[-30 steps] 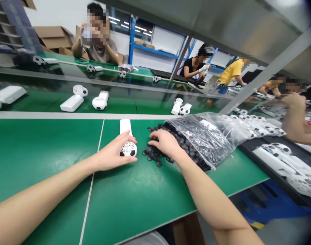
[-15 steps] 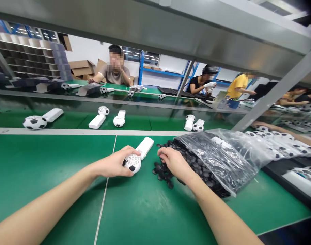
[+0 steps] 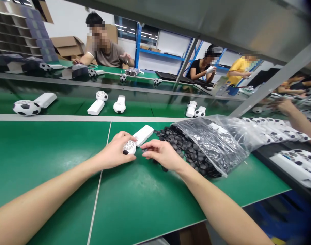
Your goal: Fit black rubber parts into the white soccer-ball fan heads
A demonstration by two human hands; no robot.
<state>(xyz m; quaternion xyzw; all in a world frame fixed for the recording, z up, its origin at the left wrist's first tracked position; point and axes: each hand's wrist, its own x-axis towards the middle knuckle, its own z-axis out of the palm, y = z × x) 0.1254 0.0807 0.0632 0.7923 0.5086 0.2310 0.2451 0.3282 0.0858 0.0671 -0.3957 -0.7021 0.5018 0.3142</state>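
Note:
My left hand (image 3: pixel 117 149) is wrapped round the ball-shaped head of a white handheld fan (image 3: pixel 144 135) with a football pattern. Its white handle lies on the green bench, pointing away to the right. Beside the ball, my right hand (image 3: pixel 161 153) pinches a small black plastic piece (image 3: pixel 144 150) between thumb and fingers, a short way from the head. Right of that hand, many loose black pieces (image 3: pixel 198 158) spill from the mouth of a clear plastic bag (image 3: pixel 216 143). My left fingers and palm hide part of the ball.
Behind a pale rail (image 3: pixel 68 118), several football fans (image 3: pixel 26 108) lie on the green conveyor belt. To the right, a black tray (image 3: pixel 267 157) holds more football fans, with another person's arm (image 3: pixel 302 119) above. People sit across the line. A slanting metal post (image 3: pixel 270 81) rises at right.
My right hand has moved left from the heap of black pieces to beside the fan's head, with a black piece in its fingers. My left hand keeps its hold; the view has tilted down.

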